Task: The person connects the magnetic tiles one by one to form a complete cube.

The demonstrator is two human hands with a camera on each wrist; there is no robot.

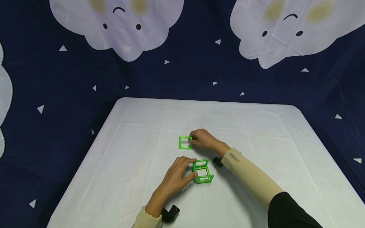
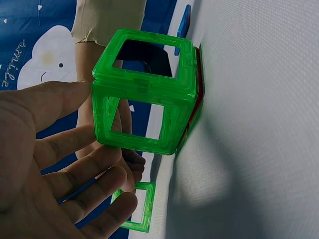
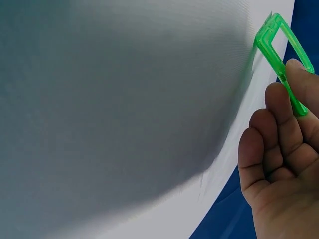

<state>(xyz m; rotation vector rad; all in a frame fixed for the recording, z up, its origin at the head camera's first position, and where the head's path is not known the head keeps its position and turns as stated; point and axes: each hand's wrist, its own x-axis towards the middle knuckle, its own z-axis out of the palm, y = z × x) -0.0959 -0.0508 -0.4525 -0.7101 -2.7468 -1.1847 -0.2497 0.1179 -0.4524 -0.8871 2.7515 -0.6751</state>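
Observation:
Several green square magnetic tiles are joined into a box-like shape [image 1: 201, 176], standing on the white table. My left hand [image 1: 177, 175] holds it from the left, thumb at the near end and a finger at the far end. A dark red piece [image 2: 201, 74] shows along its base in the left wrist view. Farther back, my right hand [image 1: 204, 139] pinches a single green square magnetic tile [image 1: 180, 142] by its right side, between thumb and fingers. That tile [image 3: 269, 47] appears upright and tilted in the right wrist view.
The white table [image 1: 137, 126] has rounded back corners. Behind it hangs a dark blue cloth [image 1: 182, 79] with clouds and triangles. A blue piece [image 2: 184, 25] stands beyond the box shape in the left wrist view. Black wrist mounts [image 1: 170, 213] jut out below the wrists.

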